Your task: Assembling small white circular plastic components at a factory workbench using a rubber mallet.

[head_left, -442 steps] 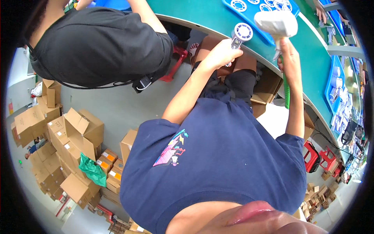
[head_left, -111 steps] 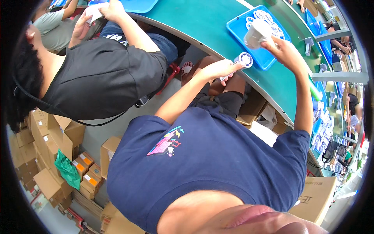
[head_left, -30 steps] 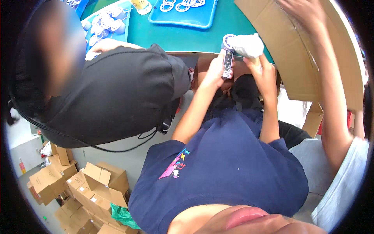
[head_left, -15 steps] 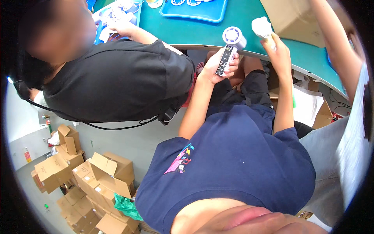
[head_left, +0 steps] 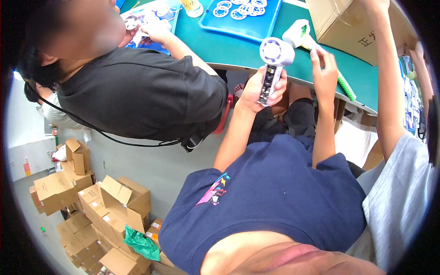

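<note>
A small white handheld fan [head_left: 277,50] is upright in my left hand [head_left: 253,89]. Its round grille points up, and the open front of its handle shows dark electronic parts; my fingers wrap around that handle. To the right, a hammer-like tool [head_left: 347,88] with a green grip and a head wrapped in white lies at the table's front edge. My right hand [head_left: 326,68] is over the middle of its shaft, fingers bent and apart, seemingly not gripping it. Whether the fingers touch the shaft is unclear.
The green table [head_left: 192,39] holds a blue tray [head_left: 220,26] of white rings, a small bottle [head_left: 191,7] and a cardboard box [head_left: 341,27]. A co-worker in black [head_left: 146,94] sits at left; another person's arm [head_left: 388,78] reaches in at right. Cartons [head_left: 114,215] stack behind.
The wrapped tool, held up in my right hand before, now rests on the table and the fingers have loosened. The fan is still in my left hand, its handle turned slightly.
</note>
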A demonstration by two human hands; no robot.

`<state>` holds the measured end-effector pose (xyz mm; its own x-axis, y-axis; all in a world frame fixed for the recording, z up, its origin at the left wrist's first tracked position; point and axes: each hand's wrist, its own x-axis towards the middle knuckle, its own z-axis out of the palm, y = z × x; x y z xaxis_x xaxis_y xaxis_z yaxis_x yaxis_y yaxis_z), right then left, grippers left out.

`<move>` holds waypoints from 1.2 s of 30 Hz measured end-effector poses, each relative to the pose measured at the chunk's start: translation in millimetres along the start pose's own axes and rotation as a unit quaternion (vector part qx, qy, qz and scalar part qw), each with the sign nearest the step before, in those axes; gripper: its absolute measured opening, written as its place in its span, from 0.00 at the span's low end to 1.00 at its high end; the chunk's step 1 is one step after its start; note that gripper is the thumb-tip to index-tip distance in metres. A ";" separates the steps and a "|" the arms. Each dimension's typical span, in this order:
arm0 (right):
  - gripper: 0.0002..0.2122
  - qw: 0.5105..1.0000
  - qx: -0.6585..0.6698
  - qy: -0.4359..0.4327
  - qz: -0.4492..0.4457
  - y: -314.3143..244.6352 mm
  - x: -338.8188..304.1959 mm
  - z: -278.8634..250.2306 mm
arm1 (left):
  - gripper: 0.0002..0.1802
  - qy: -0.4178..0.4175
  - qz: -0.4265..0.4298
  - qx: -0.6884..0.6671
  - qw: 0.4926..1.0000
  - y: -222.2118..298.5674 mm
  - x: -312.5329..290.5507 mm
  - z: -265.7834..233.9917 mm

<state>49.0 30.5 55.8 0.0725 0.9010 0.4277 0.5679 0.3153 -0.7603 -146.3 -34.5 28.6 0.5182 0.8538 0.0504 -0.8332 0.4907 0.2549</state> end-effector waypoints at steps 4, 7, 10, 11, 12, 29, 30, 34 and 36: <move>0.22 0.877 0.318 -0.295 0.206 -26.8 -29.4 -8.4 | 0.18 0.153 0.201 0.274 0.928 -5.2 25.6 8.4; 0.19 0.865 0.319 -0.320 0.218 -37.9 -42.5 -0.3 | 0.21 0.162 0.250 0.266 0.917 -11.5 42.5 26.3; 0.16 0.857 0.321 -0.322 0.243 -34.1 -39.9 3.5 | 0.22 0.154 0.267 0.306 0.901 -11.2 53.5 30.3; 0.15 0.844 0.342 -0.332 0.246 -33.0 -37.7 2.5 | 0.21 0.156 0.261 0.329 0.894 -10.7 55.0 31.5; 0.15 0.831 0.362 -0.342 0.248 -32.0 -35.1 2.1 | 0.21 0.154 0.260 0.329 0.895 -8.5 56.1 31.3; 0.13 0.883 0.291 -0.292 0.225 -8.9 -11.6 -7.2 | 0.20 0.348 0.352 0.687 0.532 36.2 47.6 -43.9; 0.13 0.884 0.280 -0.294 0.231 -7.6 -8.4 -12.2 | 0.20 0.349 0.346 0.704 0.512 34.5 49.6 -45.7; 0.15 0.906 0.199 -0.285 0.241 -8.7 5.7 -44.4 | 0.20 0.384 0.323 0.711 0.493 38.7 57.1 -41.9; 0.15 0.918 0.174 -0.262 0.242 -4.0 10.5 -59.9 | 0.20 0.368 0.319 0.718 0.497 44.1 60.3 -40.6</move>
<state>96.6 20.9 92.6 -0.2098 0.9513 -0.2257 0.2708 -0.1652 -0.9484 -159.6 45.6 3.7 -0.4143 0.8475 0.3320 0.4889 -0.1004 0.8665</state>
